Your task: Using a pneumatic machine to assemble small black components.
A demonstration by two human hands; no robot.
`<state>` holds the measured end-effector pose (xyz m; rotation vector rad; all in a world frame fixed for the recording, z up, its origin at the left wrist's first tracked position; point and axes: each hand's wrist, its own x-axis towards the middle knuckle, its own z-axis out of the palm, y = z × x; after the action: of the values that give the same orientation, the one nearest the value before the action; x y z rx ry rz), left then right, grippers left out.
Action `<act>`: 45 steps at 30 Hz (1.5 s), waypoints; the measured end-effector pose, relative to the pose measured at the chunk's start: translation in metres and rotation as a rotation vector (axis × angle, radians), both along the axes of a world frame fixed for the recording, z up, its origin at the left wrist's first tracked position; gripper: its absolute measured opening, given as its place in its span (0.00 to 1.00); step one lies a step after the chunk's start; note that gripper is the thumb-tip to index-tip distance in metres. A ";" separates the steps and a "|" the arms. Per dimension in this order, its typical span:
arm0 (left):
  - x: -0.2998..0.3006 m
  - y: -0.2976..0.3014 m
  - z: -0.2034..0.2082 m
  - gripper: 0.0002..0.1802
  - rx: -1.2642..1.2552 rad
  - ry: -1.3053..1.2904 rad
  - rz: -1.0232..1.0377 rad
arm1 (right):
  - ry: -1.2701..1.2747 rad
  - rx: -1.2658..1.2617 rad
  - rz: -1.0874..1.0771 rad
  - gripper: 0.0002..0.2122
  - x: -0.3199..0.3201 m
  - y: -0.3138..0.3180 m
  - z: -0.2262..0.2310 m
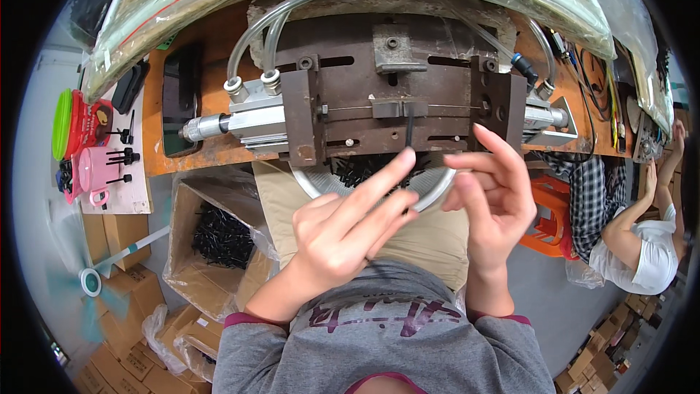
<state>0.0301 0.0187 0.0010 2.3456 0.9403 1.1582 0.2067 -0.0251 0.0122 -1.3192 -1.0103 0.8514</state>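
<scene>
A dark metal clamping fixture [350,91] stands on the wooden bench in front of me. At its middle, a thin black rod [410,128] sticks out toward me from a small metal block [389,109]. My left hand [339,230] has its fingers stretched out, and the index fingertip is at the rod's near end; I cannot tell whether it touches. The thumb is hidden. My right hand [492,208] is raised right of it, fingers bent and apart, with nothing visible in them. Below both hands, a white basket [306,184] holds many black pieces [364,168].
Air cylinders [259,122] with clear hoses [255,25] flank the fixture. A phone [181,98] lies at left. A carton [193,284] holds more black rods [224,235]. A pink cup [100,171] stands far left. At right are an orange stool [543,211] and another person [638,248].
</scene>
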 end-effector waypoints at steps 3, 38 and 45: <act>0.007 0.008 -0.005 0.13 0.021 0.148 0.076 | -0.043 0.040 -0.022 0.16 0.008 -0.006 -0.003; -0.015 -0.007 0.034 0.19 -0.331 -0.192 -0.294 | 0.671 -0.114 0.199 0.05 0.009 0.002 0.008; -0.015 -0.013 0.033 0.17 -0.379 -0.147 -0.306 | 0.469 -0.009 0.133 0.08 0.012 0.001 0.004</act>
<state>0.0148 0.0056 0.0343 1.9839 0.6530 0.9221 0.2190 -0.0241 0.0167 -0.9984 -0.7258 1.2002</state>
